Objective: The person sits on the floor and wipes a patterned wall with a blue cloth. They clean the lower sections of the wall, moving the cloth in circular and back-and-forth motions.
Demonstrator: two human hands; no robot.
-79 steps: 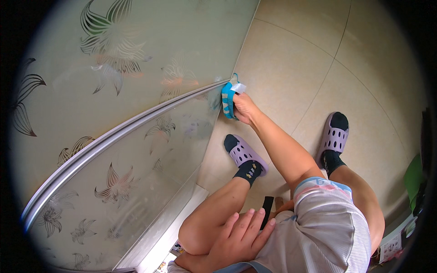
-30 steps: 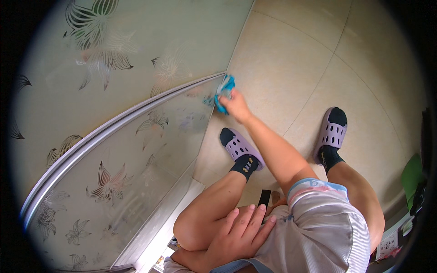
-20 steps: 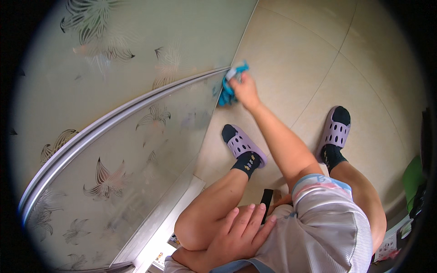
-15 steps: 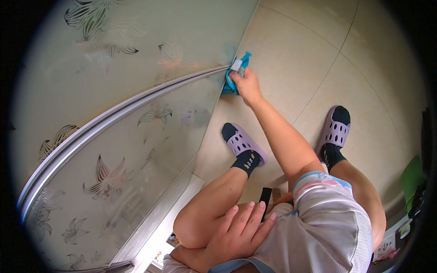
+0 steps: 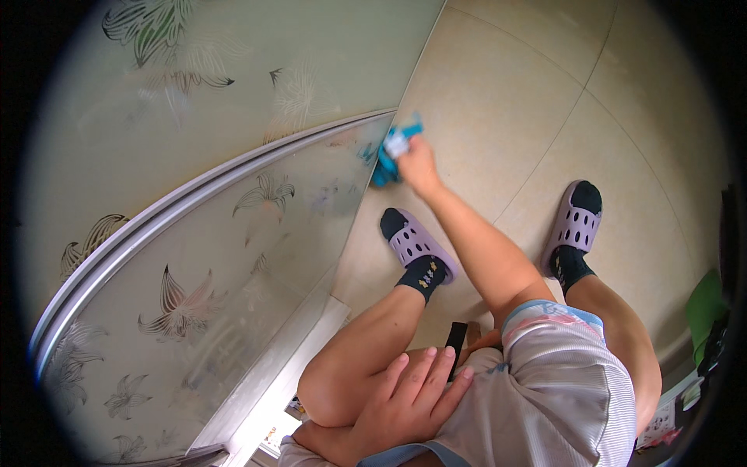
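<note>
Blue cloth pinched in R hand, at R edge of lower patterned glass panel, nr end of metal rail.
L hand laid on lap, fingers slightly spread; purple slippers apart on tiled floor.

The flower-patterned pale green panel looks like smooth, glossy frosted glass, crossed by a curved silver metal rail with a soft shine. The crumpled blue rag is cloth, its texture blurred. Beige floor tiles look smooth, faintly shiny; perforated lavender slippers, matt plastic; the pale striped shirt, finely ribbed fabric.
</note>
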